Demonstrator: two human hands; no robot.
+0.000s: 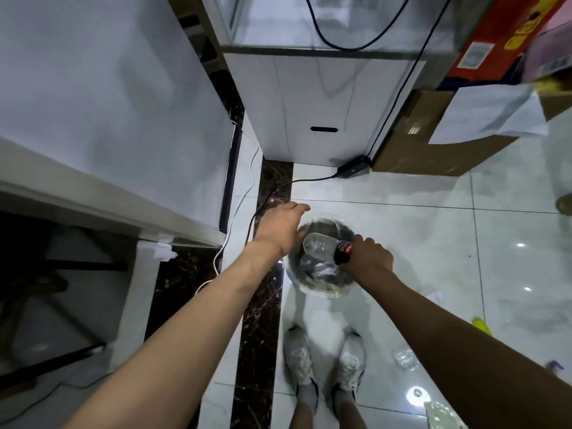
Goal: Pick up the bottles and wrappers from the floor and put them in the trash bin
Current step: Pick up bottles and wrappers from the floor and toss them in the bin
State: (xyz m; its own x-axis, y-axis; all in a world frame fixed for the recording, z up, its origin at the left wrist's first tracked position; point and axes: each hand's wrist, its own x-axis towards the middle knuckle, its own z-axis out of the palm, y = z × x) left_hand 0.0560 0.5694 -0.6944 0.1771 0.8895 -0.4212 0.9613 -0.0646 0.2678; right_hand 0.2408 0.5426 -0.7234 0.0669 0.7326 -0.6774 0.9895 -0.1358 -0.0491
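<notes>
Head view, right hand: the right hand is clamped round the labelled, dark end of a clear plastic bottle, which lies nearly level over the mouth of the trash bin, its clear end pointing to nine o'clock.
Left hand: the left hand hangs with fingers apart and relaxed at the bin's ten o'clock edge, holding nothing; whether it touches the rim I cannot tell.
Doing the step well: the bottle is already above the opening, so my judgement is to tip its free end down, let go only when all of it sits inside the rim, and use the left hand to steady the bin.
Bin contents: a dark liner, with crumpled clear plastic and pale wrappers low inside; the exact pieces are too blurred to name.
Left on the floor: a crushed clear bottle at the bin's five o'clock, and a yellow scrap at four o'clock.
Feet: white shoes at six o'clock.
</notes>
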